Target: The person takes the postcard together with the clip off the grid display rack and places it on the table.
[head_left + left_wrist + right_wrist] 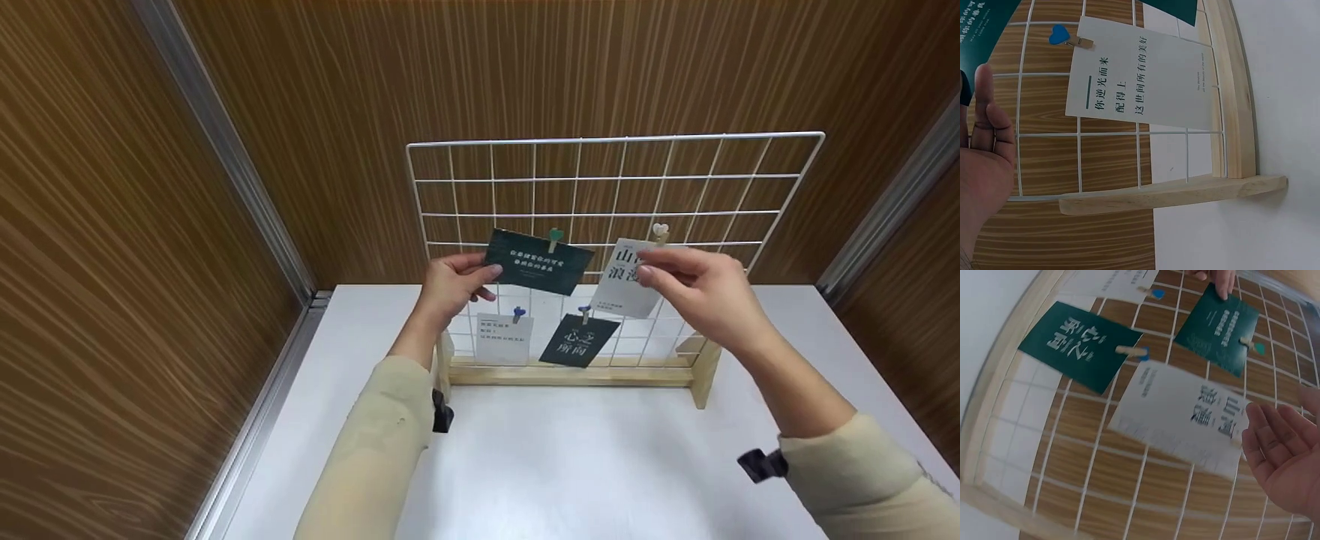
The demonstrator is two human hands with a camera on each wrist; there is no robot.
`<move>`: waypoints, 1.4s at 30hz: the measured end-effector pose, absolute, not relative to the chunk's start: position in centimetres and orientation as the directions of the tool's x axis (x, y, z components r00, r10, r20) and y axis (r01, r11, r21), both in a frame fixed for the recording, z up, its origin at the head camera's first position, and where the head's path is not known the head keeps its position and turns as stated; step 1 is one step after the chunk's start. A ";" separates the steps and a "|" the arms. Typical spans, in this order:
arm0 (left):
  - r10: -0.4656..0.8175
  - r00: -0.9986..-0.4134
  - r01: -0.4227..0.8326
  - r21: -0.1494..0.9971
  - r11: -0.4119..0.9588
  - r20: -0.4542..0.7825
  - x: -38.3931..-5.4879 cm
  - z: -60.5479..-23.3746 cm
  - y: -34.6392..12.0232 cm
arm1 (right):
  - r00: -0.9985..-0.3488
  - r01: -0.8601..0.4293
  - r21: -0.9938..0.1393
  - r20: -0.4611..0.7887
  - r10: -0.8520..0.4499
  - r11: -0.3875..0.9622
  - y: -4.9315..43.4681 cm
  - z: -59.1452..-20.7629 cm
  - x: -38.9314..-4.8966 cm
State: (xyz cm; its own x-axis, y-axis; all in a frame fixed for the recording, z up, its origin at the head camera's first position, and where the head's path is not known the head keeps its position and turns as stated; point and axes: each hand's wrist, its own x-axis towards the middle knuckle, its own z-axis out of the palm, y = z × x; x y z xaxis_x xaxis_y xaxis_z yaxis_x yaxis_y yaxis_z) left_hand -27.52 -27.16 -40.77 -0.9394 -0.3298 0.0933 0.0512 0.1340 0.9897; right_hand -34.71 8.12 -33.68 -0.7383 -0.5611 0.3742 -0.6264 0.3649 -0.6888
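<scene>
My left hand (452,285) pinches the left edge of a dark green card (536,262) with white lettering. A wooden peg with a green heart (556,236) sits on that card's top edge. My right hand (701,289) is beside a white card (628,289), its fingers relaxed in front of the upper right part. A peg with a white heart (660,231) stands at this card's top corner. In the right wrist view the fingers (1275,444) lie at the card's edge; whether they touch it cannot be told.
The cards hang on a white wire grid (615,139) in a wooden stand (570,375). Lower down are another white card (1140,79) and another green card (1081,346), each with a blue-heart peg. Beneath is a white table (562,465), with wood-patterned walls (337,90) around.
</scene>
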 end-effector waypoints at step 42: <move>-0.309 -0.950 0.007 0.988 0.156 0.055 -27.5 -40.4 -27.4 | -0.728 -0.496 -0.844 0.274 -0.629 0.206 -2.0 -32.5 -37.1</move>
